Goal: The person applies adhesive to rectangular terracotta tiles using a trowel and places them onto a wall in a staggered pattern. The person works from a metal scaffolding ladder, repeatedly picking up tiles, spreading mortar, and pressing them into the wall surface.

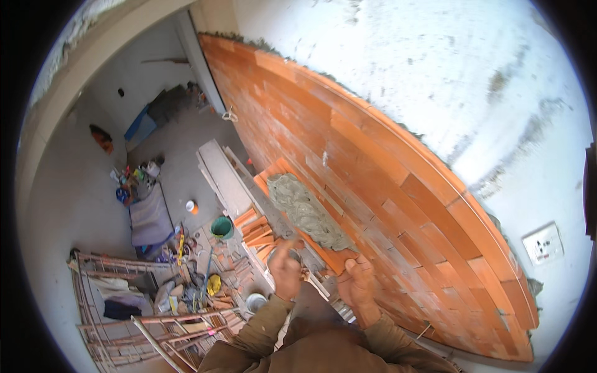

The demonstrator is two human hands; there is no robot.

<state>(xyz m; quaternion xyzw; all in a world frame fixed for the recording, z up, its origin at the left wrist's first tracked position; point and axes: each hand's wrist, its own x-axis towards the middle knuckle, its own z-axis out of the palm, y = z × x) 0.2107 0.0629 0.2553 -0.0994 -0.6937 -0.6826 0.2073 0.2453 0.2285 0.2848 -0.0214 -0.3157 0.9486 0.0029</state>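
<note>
A long orange clay tile (329, 257) lies tilted along the tiled wall, with a thick, ridged layer of wet grey mortar (308, 211) over most of its face. At the tile's near end my right hand (360, 283) is closed, thumb on top at the corner and the other fingers mostly hidden. My left hand (286, 273) is closed just off the tile's left long edge. Its fingers are slightly blurred, and whatever they hold cannot be made out.
Orange tiles cover the wall (373, 180) at right, below rough white plaster with a socket (543, 244). Below my hands stand stacked tiles (256, 231), a green bucket (221, 227) and a pale plank (230, 180). Metal scaffold frames (161, 320) and cluttered tools fill the lower left.
</note>
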